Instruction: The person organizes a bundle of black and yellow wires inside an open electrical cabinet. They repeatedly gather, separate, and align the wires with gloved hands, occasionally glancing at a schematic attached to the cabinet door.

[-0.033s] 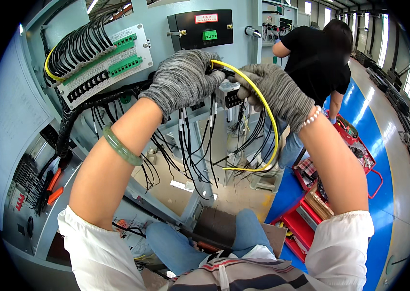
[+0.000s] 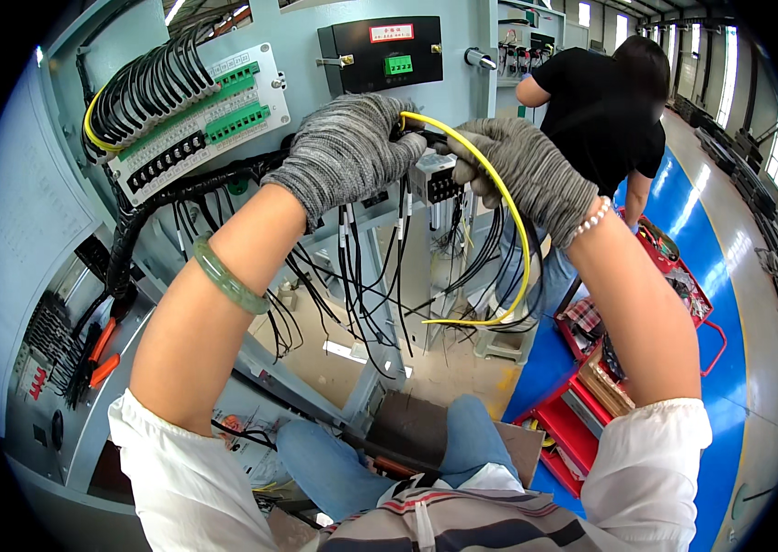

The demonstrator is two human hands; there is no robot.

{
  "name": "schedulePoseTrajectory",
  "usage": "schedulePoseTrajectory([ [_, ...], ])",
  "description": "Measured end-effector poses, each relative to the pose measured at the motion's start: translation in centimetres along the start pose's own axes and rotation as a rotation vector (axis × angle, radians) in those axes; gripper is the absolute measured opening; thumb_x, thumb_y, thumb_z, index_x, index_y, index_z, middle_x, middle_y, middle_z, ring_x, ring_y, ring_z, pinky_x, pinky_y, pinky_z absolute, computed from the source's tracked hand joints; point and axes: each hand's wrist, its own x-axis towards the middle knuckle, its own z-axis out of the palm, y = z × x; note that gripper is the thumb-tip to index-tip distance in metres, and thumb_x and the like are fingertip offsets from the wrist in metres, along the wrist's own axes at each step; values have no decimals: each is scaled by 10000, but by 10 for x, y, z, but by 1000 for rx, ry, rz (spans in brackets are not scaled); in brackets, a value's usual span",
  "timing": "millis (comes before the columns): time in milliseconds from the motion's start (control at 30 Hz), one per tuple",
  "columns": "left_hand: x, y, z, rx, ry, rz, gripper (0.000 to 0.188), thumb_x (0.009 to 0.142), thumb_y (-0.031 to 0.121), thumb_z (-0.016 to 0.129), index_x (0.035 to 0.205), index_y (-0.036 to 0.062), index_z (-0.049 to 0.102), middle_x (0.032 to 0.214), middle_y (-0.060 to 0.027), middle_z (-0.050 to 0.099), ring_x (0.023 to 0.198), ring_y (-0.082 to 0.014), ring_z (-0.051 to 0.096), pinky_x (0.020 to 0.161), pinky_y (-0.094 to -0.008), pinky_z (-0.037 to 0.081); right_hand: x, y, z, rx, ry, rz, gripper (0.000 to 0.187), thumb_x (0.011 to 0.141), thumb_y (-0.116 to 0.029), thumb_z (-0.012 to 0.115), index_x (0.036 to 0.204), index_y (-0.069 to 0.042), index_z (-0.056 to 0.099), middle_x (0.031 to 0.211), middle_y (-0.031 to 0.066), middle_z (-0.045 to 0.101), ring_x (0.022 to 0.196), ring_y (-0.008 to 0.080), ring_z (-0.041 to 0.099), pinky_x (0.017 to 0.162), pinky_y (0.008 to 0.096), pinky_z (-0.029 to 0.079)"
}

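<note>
Both my hands wear grey knitted gloves. My left hand (image 2: 352, 143) is closed around the black cable harness (image 2: 223, 179) that runs along the grey cabinet panel, at its right end. From beside that grip a yellow wire (image 2: 510, 204) arches right and curls back below, its lower end loose. A short way to the right, my right hand (image 2: 527, 170) pinches a black strand reaching toward the left hand; its fingertips are partly hidden behind the yellow wire. Loose black wires (image 2: 352, 267), some with white sleeves, hang beneath. A small terminal block device (image 2: 437, 181) sits between and below the hands.
Up left is a terminal board (image 2: 191, 133) with green and black connectors and looped wires. A black box (image 2: 380, 64) is mounted above my hands. Orange-handled pliers (image 2: 102, 354) lie lower left. A co-worker (image 2: 596, 110) bends over red toolboxes (image 2: 573, 423) at right.
My right hand has shifted very slightly. A black wire loop now shows farther out to the right of the yellow wire. The left hand keeps its place.
</note>
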Motion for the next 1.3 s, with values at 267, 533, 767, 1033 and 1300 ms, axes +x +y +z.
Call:
schedulePoseTrajectory([
  [267,2,-9,5,71,131,107,300,835,325,608,1010,85,651,849,-137,650,814,-283,630,770,-377,500,-19,-20,36,154,122,-68,252,931,-225,524,978,14,589,740,69,618,570,101,562,487,225,485],
  [533,7,-16,4,-103,69,190,261,836,275,563,969,69,654,836,-147,651,816,-289,628,766,-385,501,-23,-20,53,-368,214,-359,339,932,-220,496,1148,40,528,850,154,642,728,196,645,642,296,533],
  [767,-2,-5,-4,-242,44,162,241,852,185,603,1025,20,636,868,-109,667,808,-171,631,780,-308,505,-37,-1,26,-533,284,-666,331,899,-280,502,1055,2,576,816,188,626,770,336,625,704,417,499],
  [1033,1,-9,-9,-460,-63,135,266,879,199,605,1047,-6,629,876,-83,660,839,-127,604,781,-279,495,-3,-3,-7,-680,160,-592,219,881,-208,556,1005,-37,618,759,113,619,700,222,623,672,305,500],
  [1300,10,-7,-22,-514,-275,101,253,835,263,656,983,58,666,703,-22,596,620,-103,513,580,-271,461,2,-1,-13,-804,101,-735,225,807,-118,599,1016,-36,577,820,130,621,764,237,636,721,334,514],
])
